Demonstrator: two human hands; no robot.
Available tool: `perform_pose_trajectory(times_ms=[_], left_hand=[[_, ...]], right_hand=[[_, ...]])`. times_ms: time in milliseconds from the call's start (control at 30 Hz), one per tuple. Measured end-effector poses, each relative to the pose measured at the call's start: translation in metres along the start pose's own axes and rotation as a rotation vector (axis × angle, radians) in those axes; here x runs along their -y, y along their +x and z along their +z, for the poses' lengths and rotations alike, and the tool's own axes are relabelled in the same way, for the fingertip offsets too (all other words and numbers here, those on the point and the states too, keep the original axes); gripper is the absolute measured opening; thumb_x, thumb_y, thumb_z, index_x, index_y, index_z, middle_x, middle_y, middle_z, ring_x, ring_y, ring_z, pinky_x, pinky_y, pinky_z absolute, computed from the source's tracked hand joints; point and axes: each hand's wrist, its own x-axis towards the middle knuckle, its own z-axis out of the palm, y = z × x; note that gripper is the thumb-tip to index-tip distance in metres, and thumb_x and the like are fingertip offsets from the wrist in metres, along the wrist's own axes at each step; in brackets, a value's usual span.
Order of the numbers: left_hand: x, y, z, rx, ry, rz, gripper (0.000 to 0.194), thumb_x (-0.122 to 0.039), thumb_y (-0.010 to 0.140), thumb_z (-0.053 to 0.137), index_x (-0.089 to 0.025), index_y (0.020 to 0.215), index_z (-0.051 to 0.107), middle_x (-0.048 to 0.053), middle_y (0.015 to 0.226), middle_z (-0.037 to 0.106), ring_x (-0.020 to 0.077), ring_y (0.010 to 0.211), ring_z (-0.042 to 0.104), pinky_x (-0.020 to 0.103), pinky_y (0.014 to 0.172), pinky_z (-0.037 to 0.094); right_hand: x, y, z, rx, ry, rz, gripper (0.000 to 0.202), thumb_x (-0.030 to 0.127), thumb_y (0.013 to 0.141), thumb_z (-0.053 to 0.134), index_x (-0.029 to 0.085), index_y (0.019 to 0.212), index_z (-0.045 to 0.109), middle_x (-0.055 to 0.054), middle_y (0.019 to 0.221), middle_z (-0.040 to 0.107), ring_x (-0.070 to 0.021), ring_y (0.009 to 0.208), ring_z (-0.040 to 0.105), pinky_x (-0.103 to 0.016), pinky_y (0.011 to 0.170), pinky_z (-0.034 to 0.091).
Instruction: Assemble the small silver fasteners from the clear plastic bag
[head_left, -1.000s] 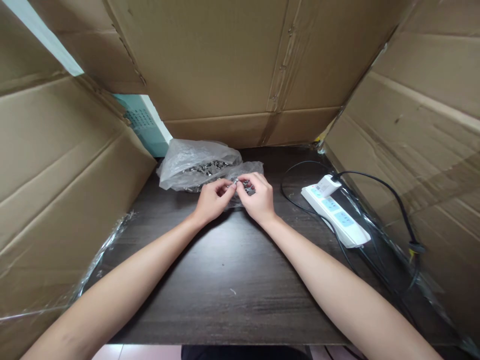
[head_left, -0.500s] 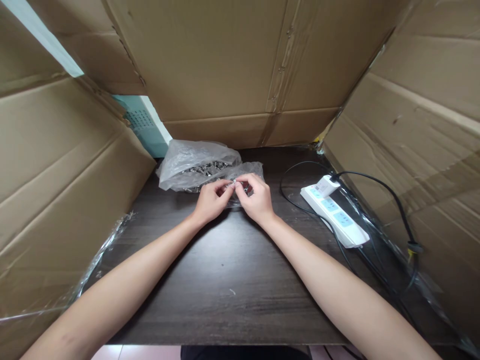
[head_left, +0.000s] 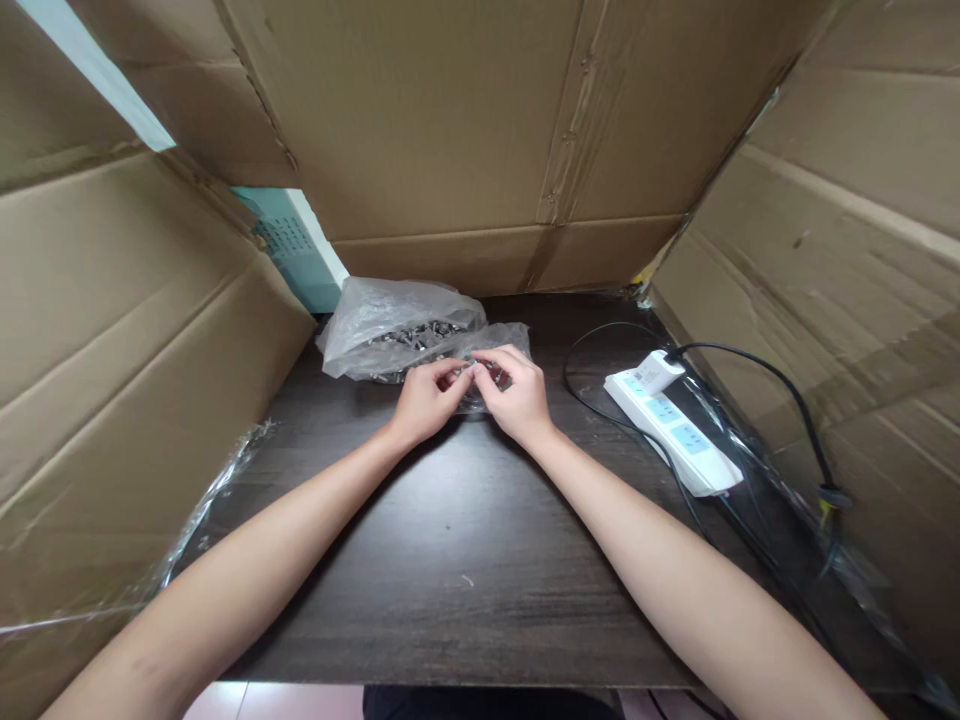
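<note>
My left hand (head_left: 429, 403) and my right hand (head_left: 519, 398) meet fingertip to fingertip in front of the plastic bags. Both are closed in a pinch around something small and pale, too tiny to make out. Behind my left hand lies a cloudy plastic bag (head_left: 401, 298), its mouth showing many small metal parts (head_left: 426, 335). A second clear bag (head_left: 508, 335), also with small metal pieces, is behind and under my fingers, partly hidden by them.
On the right of the dark table (head_left: 450, 590) lies a white power strip (head_left: 694, 452) with a white plug (head_left: 658, 372) and black cables (head_left: 787, 385). Cardboard walls (head_left: 435, 120) stand at the back and both sides. A green-and-white object shows through a gap at the back left.
The whole view has shifted slightly. My hands keep nearly the same pose, fingertips together, and the small pale piece between them shows less.
</note>
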Motion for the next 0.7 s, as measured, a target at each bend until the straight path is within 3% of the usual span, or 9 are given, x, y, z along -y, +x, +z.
perform_pose_trajectory(times_ms=[167,400,533,700], left_hand=[[0.0014,-0.0014,-0.0001,-0.003,0.011,0.046,0.033,-0.041,0.094,0.06,-0.013,0.097,0.079,-0.001,0.06,0.059,0.0112,0.053,0.047,0.023,0.054,0.035],[-0.0052,-0.0055,-0.001,0.033,0.099,0.26,0.022,-0.026,0.095,0.058,-0.014,0.088,0.075,-0.002,0.059,0.059,0.0098,0.053,0.049,0.021,0.057,0.038],[-0.0056,-0.0062,-0.0007,0.031,0.117,0.308,0.02,-0.023,0.095,0.058,-0.014,0.084,0.072,-0.003,0.058,0.057,0.0093,0.052,0.048,0.02,0.055,0.037],[-0.0026,-0.0081,0.0009,0.031,0.171,0.421,0.028,-0.021,0.095,0.057,-0.015,0.067,0.056,-0.003,0.057,0.053,0.0086,0.051,0.045,0.021,0.054,0.034]], right_hand=[[0.0015,0.0015,-0.0012,-0.005,0.014,0.072,0.012,0.03,0.091,0.065,0.021,0.083,0.068,-0.003,0.081,0.068,-0.0153,0.069,0.06,-0.029,0.063,0.049],[-0.0005,0.0022,0.0002,-0.024,-0.013,0.074,0.041,0.038,0.091,0.063,0.023,0.061,0.04,0.004,0.06,0.044,-0.0128,0.061,0.045,-0.029,0.061,0.038],[-0.0006,0.0024,0.0005,-0.026,-0.023,0.051,0.046,0.039,0.091,0.062,0.023,0.058,0.033,0.005,0.056,0.04,-0.0119,0.058,0.04,-0.029,0.062,0.036],[0.0007,0.0013,0.0002,-0.007,-0.049,0.05,0.06,0.044,0.094,0.06,0.022,0.05,0.026,0.005,0.047,0.032,-0.0109,0.052,0.033,-0.029,0.06,0.033]])
